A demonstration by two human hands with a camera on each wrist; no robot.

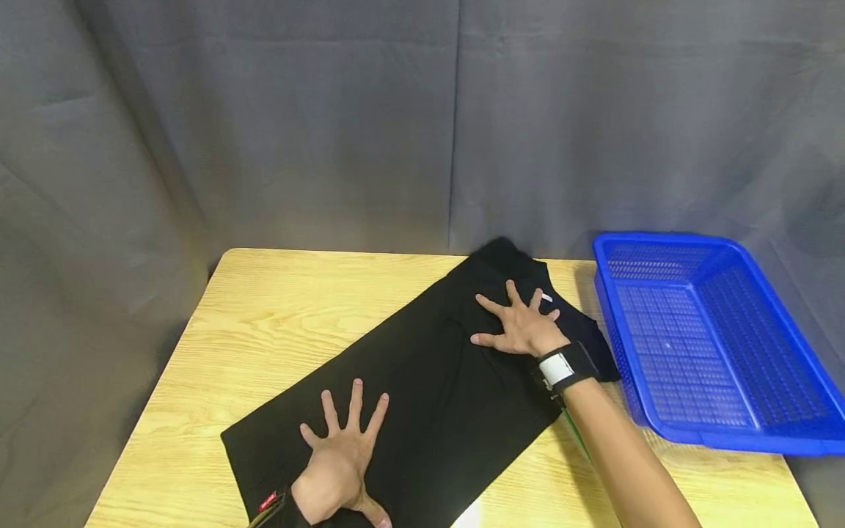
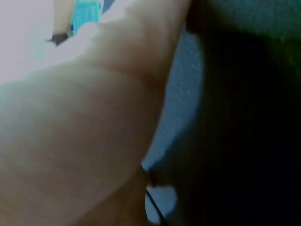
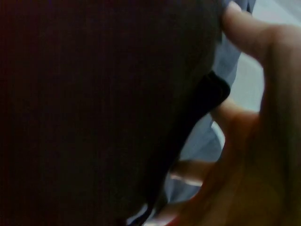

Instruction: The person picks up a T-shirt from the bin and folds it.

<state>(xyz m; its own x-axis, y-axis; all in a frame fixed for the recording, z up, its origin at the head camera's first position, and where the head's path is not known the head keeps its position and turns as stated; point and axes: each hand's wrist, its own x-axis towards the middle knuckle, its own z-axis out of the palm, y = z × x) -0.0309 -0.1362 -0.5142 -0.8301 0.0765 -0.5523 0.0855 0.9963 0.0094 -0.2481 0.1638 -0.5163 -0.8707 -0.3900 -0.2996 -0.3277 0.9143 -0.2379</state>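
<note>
A black shirt with a small white neck label lies spread diagonally across the wooden table. My left hand rests on its lower left part, fingers straight and splayed. Farther up, near the label, my right hand lies on the cloth with its fingers spread wide. Neither hand grips anything. In the left wrist view, skin fills much of the frame and the fingers are hidden. The right wrist view catches fingers of my right hand beside a large dark, blurred area.
To the right stands a blue plastic basket with perforated walls, close to the shirt's right edge and partly past the table's side. The light wooden table ends at a grey curtain behind it.
</note>
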